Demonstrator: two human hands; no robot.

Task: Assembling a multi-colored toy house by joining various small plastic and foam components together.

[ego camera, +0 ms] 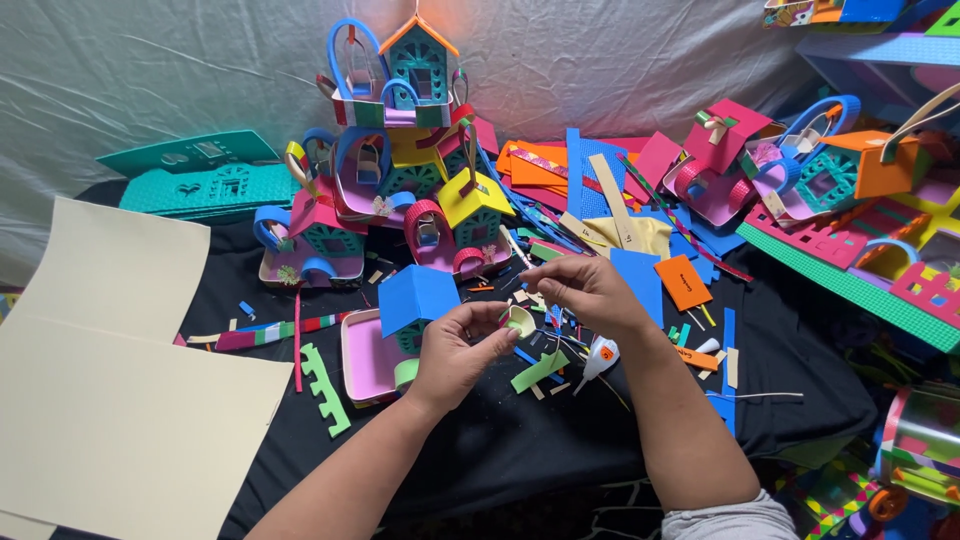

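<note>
While the left hand (455, 352) pinches a small green foam loop (520, 320) over the black tabletop (540, 440), the right hand's (585, 290) fingers (535, 272) close on its top. It looks light and bendy, best held by its edges. A little blue-roofed foam house (412, 305) sits just left.

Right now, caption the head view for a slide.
Both hands pinch a small curled foam piece amid colourful foam houses.

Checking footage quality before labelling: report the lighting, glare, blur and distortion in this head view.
Head view: even, soft light with a warm orange patch on the backdrop behind the teal foam house; no hard glare; left hand and right hand fairly sharp, the small curled foam piece between them slightly soft; mild wide-angle bending toward the edges, seen at the cream sheets.
</note>
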